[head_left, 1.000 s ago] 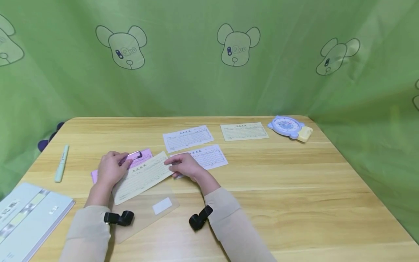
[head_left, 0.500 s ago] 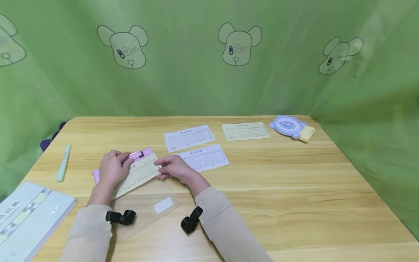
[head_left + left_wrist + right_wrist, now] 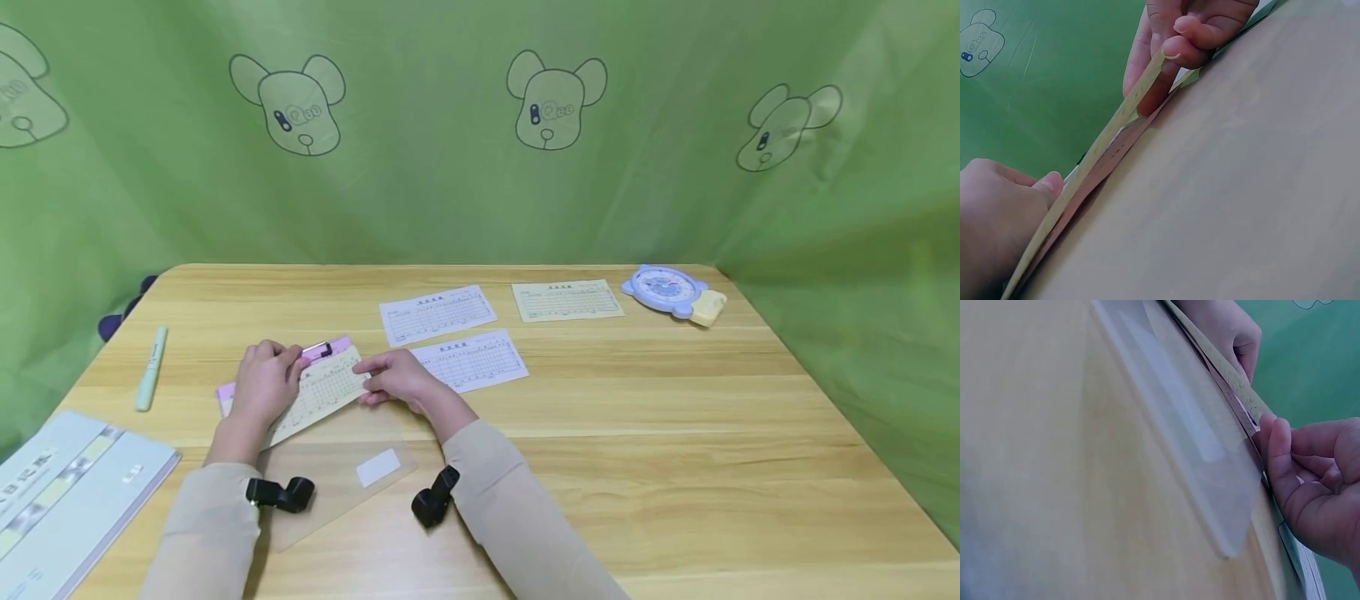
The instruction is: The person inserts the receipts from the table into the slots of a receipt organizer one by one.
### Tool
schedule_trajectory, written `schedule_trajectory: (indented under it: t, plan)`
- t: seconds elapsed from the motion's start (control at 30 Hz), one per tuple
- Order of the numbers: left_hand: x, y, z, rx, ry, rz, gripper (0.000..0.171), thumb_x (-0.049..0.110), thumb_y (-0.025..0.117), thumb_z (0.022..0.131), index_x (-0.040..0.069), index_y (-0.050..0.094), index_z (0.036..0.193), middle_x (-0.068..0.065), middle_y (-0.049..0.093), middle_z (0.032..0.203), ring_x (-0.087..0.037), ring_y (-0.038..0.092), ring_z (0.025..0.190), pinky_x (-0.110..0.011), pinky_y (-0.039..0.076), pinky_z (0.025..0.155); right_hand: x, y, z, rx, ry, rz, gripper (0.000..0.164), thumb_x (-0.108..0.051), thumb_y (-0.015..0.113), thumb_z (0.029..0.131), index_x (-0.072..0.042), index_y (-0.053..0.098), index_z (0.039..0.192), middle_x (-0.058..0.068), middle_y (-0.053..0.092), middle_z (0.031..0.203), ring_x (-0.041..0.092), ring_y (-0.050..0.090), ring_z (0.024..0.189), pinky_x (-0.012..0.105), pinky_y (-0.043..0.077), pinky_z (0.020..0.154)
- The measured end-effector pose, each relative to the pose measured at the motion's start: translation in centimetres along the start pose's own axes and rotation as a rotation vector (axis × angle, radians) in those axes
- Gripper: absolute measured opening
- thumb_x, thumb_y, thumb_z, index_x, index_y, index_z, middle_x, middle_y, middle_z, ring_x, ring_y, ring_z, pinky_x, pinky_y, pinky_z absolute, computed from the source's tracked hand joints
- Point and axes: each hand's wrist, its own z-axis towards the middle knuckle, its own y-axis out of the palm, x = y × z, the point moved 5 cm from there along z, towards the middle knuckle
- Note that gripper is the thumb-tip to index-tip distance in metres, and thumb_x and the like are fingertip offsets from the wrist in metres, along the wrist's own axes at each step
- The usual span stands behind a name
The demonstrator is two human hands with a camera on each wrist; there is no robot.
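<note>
Beyond a translucent folder (image 3: pixel 337 479), I watch the right hand (image 3: pixel 397 379) pinch a pale yellow form (image 3: pixel 326 397) above a pink sheet (image 3: pixel 342 342), the left hand (image 3: pixel 264 382), fingers curled, gripping the clip (image 3: pixel 318 352); two white forms (image 3: pixel 438 314) and a blue clock (image 3: pixel 663 288) lie farther off.

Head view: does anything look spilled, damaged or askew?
Nothing looks spilled or damaged. The near yellow slip is askew: it does not line up with the pink sheet beneath, which shows past its far edge.
</note>
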Motion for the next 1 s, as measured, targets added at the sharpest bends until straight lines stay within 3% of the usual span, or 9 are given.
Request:
schedule_trajectory:
  t: [0.2,0.57,1.0]
  plan:
    - [0.1,0.0,0.0,-0.005,-0.001,-0.009,0.03,0.016,0.051,0.087,-0.006,0.056,0.106,-0.023,0.047,0.091,-0.035,0.04,0.086,-0.045,0.03,0.078,-0.2,0.2,0.5,0.025,0.023,-0.006,0.03,0.013,0.052,0.077,0.001,0.06,0.102,0.014,0.054,0.1,0.018,0.059,0.057,0.025,0.049,0.058]
    - [0.0,-0.2,0.1,0.052,0.031,-0.019,0.028,0.015,0.053,0.085,-0.007,0.058,0.102,-0.023,0.048,0.087,-0.035,0.041,0.082,-0.045,0.031,0.075,-0.7,0.6,1.6,0.034,0.017,-0.005,0.032,0.015,0.052,0.076,0.001,0.06,0.103,0.013,0.05,0.08,0.017,0.058,0.054,0.024,0.049,0.057]
    - [0.0,-0.1,0.1,0.023,0.006,-0.024,0.028,0.014,0.052,0.086,-0.007,0.057,0.104,-0.023,0.046,0.088,-0.035,0.039,0.084,-0.045,0.03,0.076,-0.9,0.7,1.9,0.053,-0.004,-0.055,0.031,0.014,0.052,0.076,0.0,0.062,0.102,0.012,0.055,0.079,0.014,0.055,0.048,0.022,0.048,0.052]
